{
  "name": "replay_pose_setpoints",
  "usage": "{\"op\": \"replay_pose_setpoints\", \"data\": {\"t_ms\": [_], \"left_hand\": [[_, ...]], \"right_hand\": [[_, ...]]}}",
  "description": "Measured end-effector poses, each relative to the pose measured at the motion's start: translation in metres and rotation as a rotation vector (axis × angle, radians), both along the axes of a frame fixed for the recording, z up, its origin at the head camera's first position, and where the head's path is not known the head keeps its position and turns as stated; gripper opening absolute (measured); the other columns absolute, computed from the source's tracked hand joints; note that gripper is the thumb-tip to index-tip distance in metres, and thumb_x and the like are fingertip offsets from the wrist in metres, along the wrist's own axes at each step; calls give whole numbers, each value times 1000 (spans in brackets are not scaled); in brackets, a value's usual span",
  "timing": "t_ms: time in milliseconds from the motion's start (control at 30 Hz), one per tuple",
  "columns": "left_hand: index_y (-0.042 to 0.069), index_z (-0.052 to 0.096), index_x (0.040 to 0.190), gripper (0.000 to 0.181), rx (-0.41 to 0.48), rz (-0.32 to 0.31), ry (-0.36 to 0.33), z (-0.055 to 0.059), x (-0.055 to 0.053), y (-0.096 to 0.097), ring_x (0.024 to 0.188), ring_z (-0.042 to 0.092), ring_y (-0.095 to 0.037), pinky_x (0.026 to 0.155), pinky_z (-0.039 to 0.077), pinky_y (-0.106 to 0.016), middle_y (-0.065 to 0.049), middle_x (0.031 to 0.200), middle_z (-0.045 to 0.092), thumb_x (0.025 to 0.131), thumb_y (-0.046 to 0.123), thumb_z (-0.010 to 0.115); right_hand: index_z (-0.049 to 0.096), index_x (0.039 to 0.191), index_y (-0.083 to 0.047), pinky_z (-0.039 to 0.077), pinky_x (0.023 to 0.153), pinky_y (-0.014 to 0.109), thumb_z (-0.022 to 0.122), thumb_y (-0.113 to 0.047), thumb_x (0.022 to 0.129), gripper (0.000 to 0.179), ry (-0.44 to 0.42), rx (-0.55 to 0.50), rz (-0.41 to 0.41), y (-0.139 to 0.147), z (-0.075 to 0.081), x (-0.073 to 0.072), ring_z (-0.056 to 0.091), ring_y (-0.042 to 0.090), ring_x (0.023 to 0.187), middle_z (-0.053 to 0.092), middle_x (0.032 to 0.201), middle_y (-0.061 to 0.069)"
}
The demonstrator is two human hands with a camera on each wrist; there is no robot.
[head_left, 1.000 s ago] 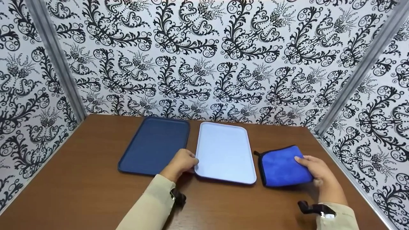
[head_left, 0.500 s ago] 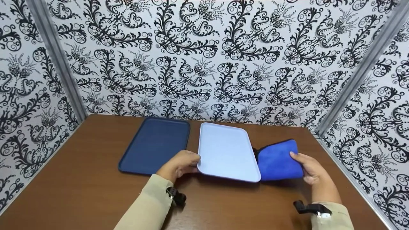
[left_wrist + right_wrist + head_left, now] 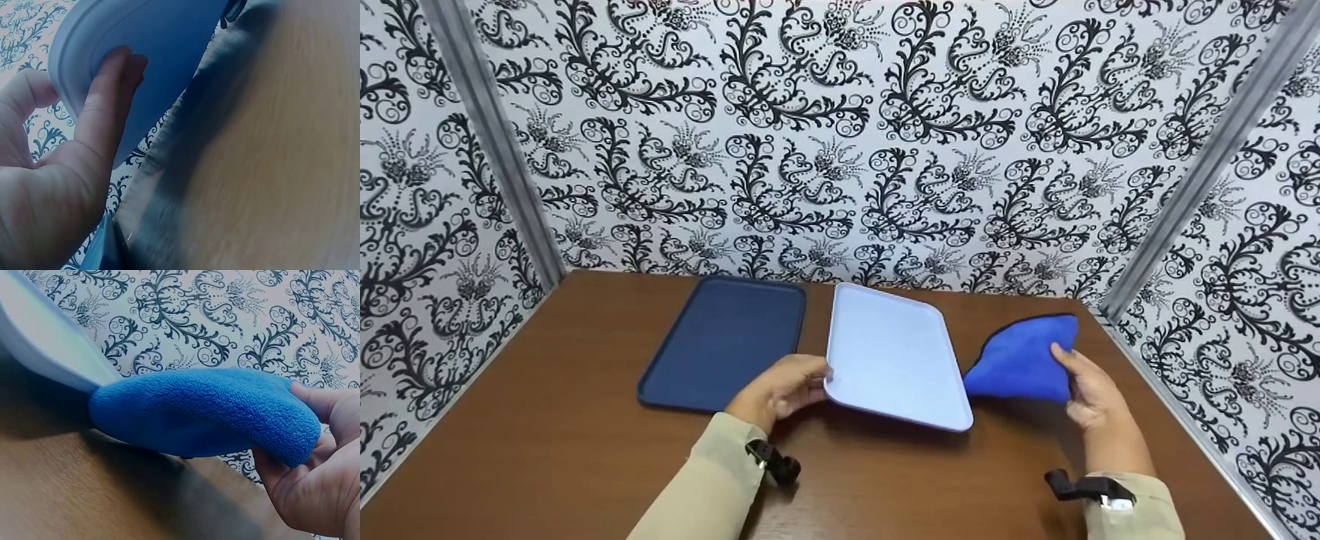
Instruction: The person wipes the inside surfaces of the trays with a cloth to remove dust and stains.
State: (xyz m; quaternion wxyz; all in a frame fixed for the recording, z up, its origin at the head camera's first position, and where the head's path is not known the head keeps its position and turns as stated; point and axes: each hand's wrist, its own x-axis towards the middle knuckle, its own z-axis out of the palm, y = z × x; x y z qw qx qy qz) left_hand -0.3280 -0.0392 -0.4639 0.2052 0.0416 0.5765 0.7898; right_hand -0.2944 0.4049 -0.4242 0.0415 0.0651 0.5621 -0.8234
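My left hand (image 3: 787, 386) grips the left edge of a light blue tray (image 3: 896, 356), thumb on the rim and fingers against the underside, as the left wrist view shows. The tray is tilted, its near end raised off the table. In my right hand (image 3: 1095, 390) is a folded blue cloth (image 3: 1027, 360) with dark edging, pinched between thumb and fingers. That cloth (image 3: 197, 410) looks fuzzy in the right wrist view, and its far end meets the tray's right edge. Whether it reaches under the tray is hidden.
A dark blue tray (image 3: 727, 341) lies flat on the brown table (image 3: 547, 420), left of the light one and close to my left hand. Patterned wall panels (image 3: 840, 150) enclose the table's back and sides.
The light tray's near end has been lifted and shifted slightly right. My right hand has raised the cloth and brought it leftward against the tray's edge; the cloth has bent.
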Motion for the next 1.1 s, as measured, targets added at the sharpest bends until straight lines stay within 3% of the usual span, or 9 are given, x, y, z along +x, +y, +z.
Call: {"op": "replay_pose_setpoints", "data": {"t_ms": [167,567,767,967,1100], "left_hand": [[1,67,92,16,42,-2,-3,-3,1,3,86,70,-14,80,61,-26,-6,93,71,82,-3,55],[-2,64,110,28,139,-40,12,1,4,2,88,68,-12,80,60,-22,-4,96,70,85,-6,51],[1,65,102,22,149,-16,-4,-1,2,2,88,67,-13,79,60,-23,-4,94,68,86,-7,51],[5,65,93,18,141,-3,-12,-2,2,3,88,67,-13,79,60,-23,-4,92,68,87,-6,52],[2,66,99,20,132,-13,-2,-2,2,3,90,68,-14,80,60,-24,-4,95,69,87,-6,52]], "right_hand": [[71,98,-22,61,76,27,46,-22,110,28,-15,-41,-59,-5,3,-3,73,13,80,76,88,-3],[70,98,-19,59,80,26,45,-16,110,28,32,-130,-78,-18,11,0,70,11,87,73,93,-3],[74,98,-19,60,82,27,53,-13,107,24,91,-181,-120,-33,17,2,71,12,88,75,94,-1],[75,94,-22,60,78,27,57,-12,105,23,104,-101,-200,-51,17,-2,72,13,84,76,89,-2],[73,97,-24,60,79,26,59,-12,104,20,130,-1,-241,-62,14,-3,72,12,83,76,88,-4]]}}
